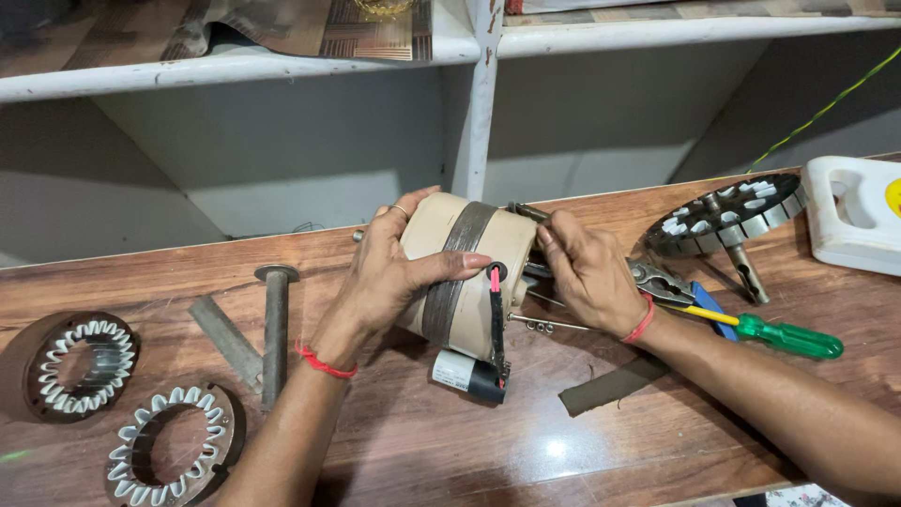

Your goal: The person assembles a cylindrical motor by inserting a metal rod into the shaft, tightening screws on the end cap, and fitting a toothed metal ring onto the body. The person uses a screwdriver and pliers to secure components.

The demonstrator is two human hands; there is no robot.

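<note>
A cream-coloured motor housing [441, 246] with a dark metal band around its middle stands on its side on the wooden bench [413, 441]. My left hand [389, 272] wraps over its left side, thumb across the band. My right hand [587, 272] presses against its right end, where the shaft [527, 212] sticks out. A black and white cylindrical capacitor [469, 376] hangs below the housing on red and black wires [495, 310].
Two round stator rings with white windings [80, 364] [174, 455] lie at the left, beside a metal bolt [274, 329] and a flat bar [225, 340]. At the right lie pliers [662, 282], a green-handled screwdriver [784, 338], a rotor disc [727, 216], a white plastic container [859, 211] and a dark strip [610, 385].
</note>
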